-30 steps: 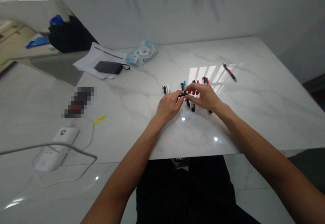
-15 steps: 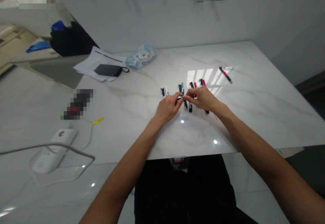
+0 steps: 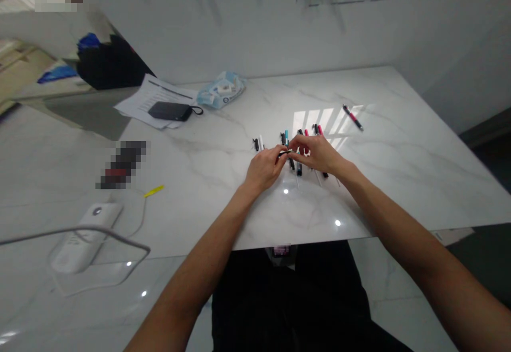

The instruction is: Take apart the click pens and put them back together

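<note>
Over the middle of the white marbled table, my left hand pinches a thin dark pen part between thumb and fingers. My right hand meets it from the right, with thumb and forefinger closed around the part's other end; the fingertips hide most of it. Under and around my hands lie taken-apart pens: a black clip piece, a white barrel piece, a teal barrel piece, pink pieces, black grip pieces and thin pale refills.
A pink and black pen lies to the right. At the back left are papers under a black pouch, next to a blue wipes pack. A white power strip, its grey cable and a yellow tag are at the left.
My right thumb and forefinger have spread a little and shifted around the held part's end. My left hand keeps its pinch, nearly still.
</note>
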Demonstrator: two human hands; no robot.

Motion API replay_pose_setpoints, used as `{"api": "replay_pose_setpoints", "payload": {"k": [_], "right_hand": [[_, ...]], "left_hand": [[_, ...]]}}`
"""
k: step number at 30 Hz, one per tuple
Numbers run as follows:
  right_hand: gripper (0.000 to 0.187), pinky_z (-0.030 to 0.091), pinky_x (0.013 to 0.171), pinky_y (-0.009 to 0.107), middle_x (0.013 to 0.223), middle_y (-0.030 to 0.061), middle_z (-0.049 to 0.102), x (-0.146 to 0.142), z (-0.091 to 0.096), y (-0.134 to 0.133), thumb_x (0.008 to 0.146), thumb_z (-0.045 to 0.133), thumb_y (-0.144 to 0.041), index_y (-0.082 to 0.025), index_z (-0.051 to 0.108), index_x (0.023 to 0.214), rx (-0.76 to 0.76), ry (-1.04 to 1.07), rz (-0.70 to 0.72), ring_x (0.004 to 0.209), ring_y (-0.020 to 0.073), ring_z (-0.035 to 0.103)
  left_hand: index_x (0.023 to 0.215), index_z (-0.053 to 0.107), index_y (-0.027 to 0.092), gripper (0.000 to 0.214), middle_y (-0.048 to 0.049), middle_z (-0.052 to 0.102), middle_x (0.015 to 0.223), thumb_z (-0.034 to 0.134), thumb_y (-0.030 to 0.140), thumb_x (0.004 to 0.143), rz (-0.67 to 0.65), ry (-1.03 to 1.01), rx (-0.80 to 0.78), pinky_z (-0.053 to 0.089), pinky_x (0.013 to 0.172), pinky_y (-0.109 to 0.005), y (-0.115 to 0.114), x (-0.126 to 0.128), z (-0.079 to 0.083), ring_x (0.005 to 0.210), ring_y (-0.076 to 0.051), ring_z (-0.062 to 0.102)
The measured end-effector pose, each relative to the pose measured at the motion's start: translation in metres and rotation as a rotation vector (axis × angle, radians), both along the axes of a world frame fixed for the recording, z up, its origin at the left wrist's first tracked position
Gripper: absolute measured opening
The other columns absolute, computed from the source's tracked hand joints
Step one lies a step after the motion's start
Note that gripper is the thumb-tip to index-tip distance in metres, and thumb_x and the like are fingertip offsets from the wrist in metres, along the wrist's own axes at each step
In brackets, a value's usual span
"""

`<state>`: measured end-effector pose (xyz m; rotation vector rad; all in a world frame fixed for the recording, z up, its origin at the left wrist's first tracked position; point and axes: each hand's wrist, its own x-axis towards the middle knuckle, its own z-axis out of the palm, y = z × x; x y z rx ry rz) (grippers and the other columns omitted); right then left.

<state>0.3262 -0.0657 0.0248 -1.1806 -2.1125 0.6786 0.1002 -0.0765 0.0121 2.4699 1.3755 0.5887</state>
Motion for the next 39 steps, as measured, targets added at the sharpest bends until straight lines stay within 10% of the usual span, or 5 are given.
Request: {"api": "replay_pose_setpoints", "payload": {"k": [6,11,20,27,39], "right_hand": [[0.048,0.045,0.069,0.037,0.07,0.0024,0.069,-0.002,0.002,-0.001,0.107,0.058,-0.061,-0.024,0.075,0.082,-0.004,-0.065,-0.077,0.064,0.0166,0.06],[0.025,0.05,0.074,0.035,0.085,0.0024,0.076,-0.005,0.001,-0.005,0.1,0.071,-0.048,-0.025,0.078,0.105,0.009,-0.008,-0.021,0.074,0.0182,0.066],[0.036,0.048,0.074,0.037,0.077,0.003,0.073,-0.01,0.005,-0.007,0.107,0.065,-0.049,-0.024,0.073,0.081,0.053,-0.108,-0.094,0.071,0.0194,0.064],[0.01,0.059,0.079,0.037,0.095,0.0051,0.081,-0.012,0.02,-0.034,0.099,0.075,-0.032,-0.024,0.079,0.103,0.223,0.088,-0.207,0.082,0.0208,0.073],[0.016,0.062,0.079,0.037,0.09,0.0038,0.082,-0.016,-0.002,-0.07,0.095,0.081,-0.039,-0.024,0.081,0.096,0.153,0.373,-0.451,0.078,0.0209,0.076]], "left_hand": [[0.129,0.07,0.023,0.041,-0.0082,0.081,0.106,0.036,0.042,0.118,0.022,-0.014,0.038,0.054,0.094,-0.037,0.0,0.0,-0.003,0.101,-0.025,0.074],[0.13,0.071,0.024,0.04,-0.0078,0.081,0.115,0.036,0.04,0.118,0.022,-0.041,0.035,0.053,0.096,-0.036,0.0,-0.001,-0.005,0.105,-0.024,0.074],[0.134,0.071,0.024,0.049,-0.0088,0.079,0.102,0.029,0.045,0.119,0.09,-0.037,0.044,0.053,0.091,-0.036,-0.001,0.001,-0.005,0.096,-0.025,0.072],[0.132,0.072,0.02,0.042,-0.0106,0.08,0.122,0.054,0.052,0.111,-0.004,-0.318,0.082,0.049,0.105,-0.043,0.009,-0.015,-0.005,0.111,-0.028,0.069],[0.095,0.076,0.019,0.045,0.0023,0.057,0.068,0.086,0.062,0.088,0.022,-1.242,-0.524,0.034,0.06,-0.025,0.008,-0.024,0.019,0.062,-0.011,0.045]]}}
